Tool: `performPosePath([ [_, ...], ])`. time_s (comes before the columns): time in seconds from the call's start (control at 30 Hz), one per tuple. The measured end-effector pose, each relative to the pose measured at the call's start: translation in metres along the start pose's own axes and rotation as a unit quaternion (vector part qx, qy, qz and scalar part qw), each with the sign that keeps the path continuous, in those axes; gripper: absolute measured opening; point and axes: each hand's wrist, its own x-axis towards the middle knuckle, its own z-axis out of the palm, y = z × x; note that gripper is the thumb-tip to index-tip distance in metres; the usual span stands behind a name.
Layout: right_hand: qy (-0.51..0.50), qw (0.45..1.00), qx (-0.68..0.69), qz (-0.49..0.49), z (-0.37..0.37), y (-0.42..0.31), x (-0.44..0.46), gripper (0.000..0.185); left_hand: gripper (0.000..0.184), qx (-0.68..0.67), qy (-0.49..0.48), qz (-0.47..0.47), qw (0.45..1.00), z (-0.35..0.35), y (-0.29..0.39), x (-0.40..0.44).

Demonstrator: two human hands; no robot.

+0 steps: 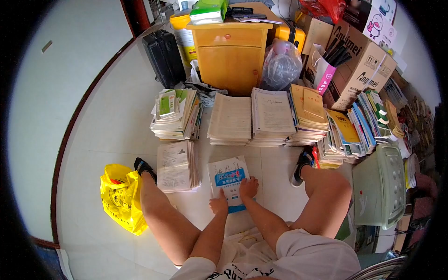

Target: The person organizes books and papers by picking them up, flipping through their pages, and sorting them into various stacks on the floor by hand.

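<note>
A blue-and-white book (229, 179) lies on or just above the floor between my legs, its cover facing up. At its lower left edge my left hand (218, 204) grips it, thumb on the cover and the other fingers mostly hidden. My right hand (249, 187) is closed on the right edge, fingers partly over the cover. Left of the book stands a low stack of printed papers (173, 167). Beyond it are two tall stacks of papers, one on the left (229, 116) and one on the right (273, 111).
More book piles stand at the left (175, 112) and right (308, 109). A yellow plastic bag (122, 198) sits beside my left leg, a pale green storage bin (379, 186) by my right. Behind are a wooden cabinet (228, 56), a black case (164, 58) and cardboard boxes (361, 65).
</note>
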Motion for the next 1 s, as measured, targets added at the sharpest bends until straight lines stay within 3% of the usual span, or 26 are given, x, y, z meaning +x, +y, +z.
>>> performPosePath([
  [0.2,0.037,0.999,0.003,-0.038,0.011,0.007,0.001,0.039,0.097,-0.004,-0.015,0.010,1.000,0.004,-0.004,0.004],
  [1.0,0.020,0.999,0.001,-0.026,0.003,0.002,0.001,0.037,0.094,0.010,0.032,-0.002,0.999,0.004,0.001,0.000],
])
